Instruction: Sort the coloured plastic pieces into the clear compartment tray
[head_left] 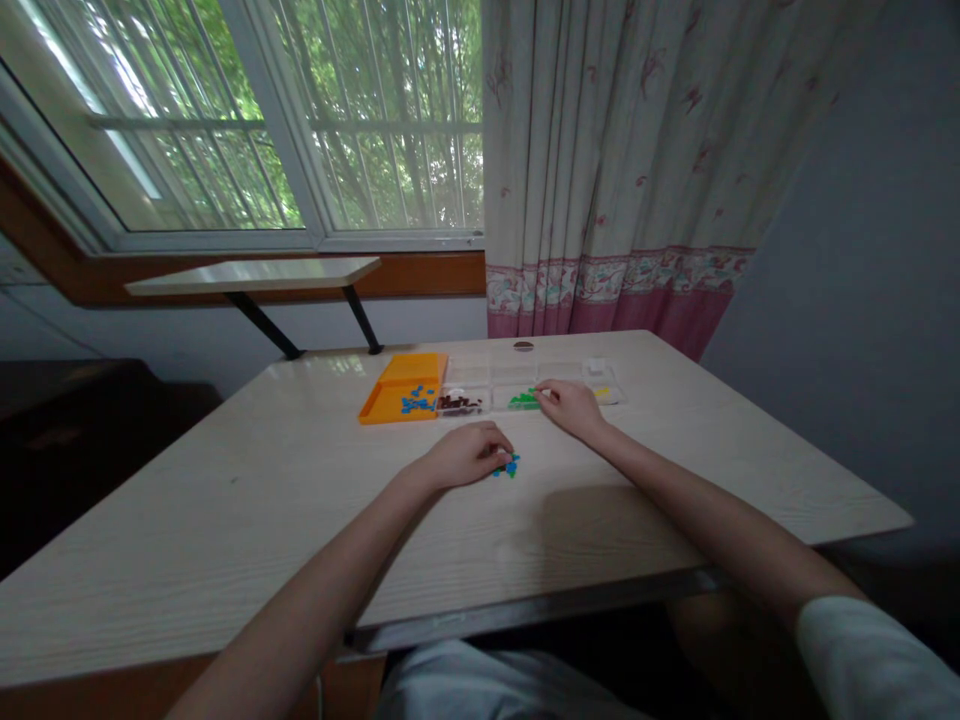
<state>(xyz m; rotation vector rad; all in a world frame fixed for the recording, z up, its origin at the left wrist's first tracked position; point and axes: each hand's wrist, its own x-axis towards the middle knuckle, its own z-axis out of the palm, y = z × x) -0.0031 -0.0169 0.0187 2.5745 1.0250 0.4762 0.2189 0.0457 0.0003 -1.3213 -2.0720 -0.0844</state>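
My left hand (474, 453) rests on the table with curled fingers at a small cluster of blue and green pieces (511, 467); its fingertips touch or cover part of it. Farther back, my right hand (568, 405) reaches to the clear compartment box (491, 408), its thumb and fingers pinched beside the green pieces (523, 399). Whether a piece is between those fingertips is too small to see. Dark brown pieces (459, 404) lie in the compartment to the left. Some yellow pieces (602, 393) show past my right hand.
An orange box (411, 367) with blue pieces (418, 401) in it adjoins the clear box on the left. A raised white shelf (255, 275) stands at the table's back left. A dark round spot (523, 346) is near the back edge, before the curtain (600, 200).
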